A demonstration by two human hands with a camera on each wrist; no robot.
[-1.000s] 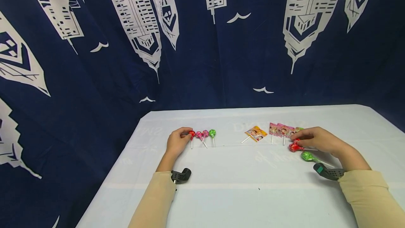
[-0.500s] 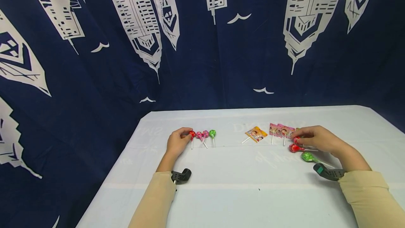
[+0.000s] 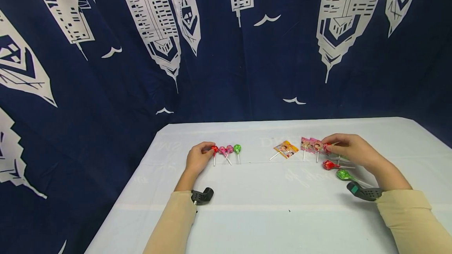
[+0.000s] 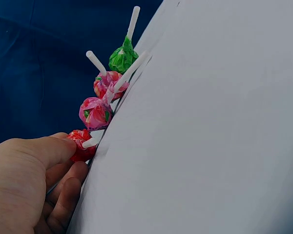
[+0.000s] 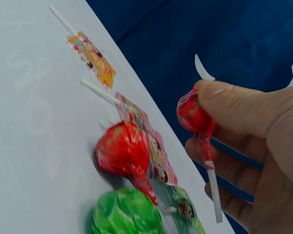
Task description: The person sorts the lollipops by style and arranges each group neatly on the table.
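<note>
Your left hand (image 3: 199, 158) pinches a red lollipop (image 4: 83, 146) between thumb and fingers, at the left end of a short row on the white counter (image 3: 254, 226); its stick points back toward you. Just to its right come two pink lollipops (image 4: 95, 113) close together with their sticks crossing, then a green lollipop (image 4: 123, 59) at the row's right end. Well apart on the other side, your right hand (image 3: 356, 154) has thumb and fingers clamped on the head of a second red lollipop (image 5: 193, 112), which shows against the blue cloth (image 3: 247, 69) in the right wrist view, its stick slanting down in front of your fingers. From your head view, that lollipop sits at the right end of the pink flat packets (image 3: 310, 144), which overlap and have sticks pointing your way. Left of them, a little apart, lies an orange flat packet (image 3: 286, 149) with its stick angled down and left. A green flat packet (image 5: 185, 207) is partly hidden near your right hand. Nearer you, a third red lollipop (image 3: 328, 165) lies on its side with its stick to the right, and another green lollipop (image 3: 342, 174) lies just in front of it.
</note>
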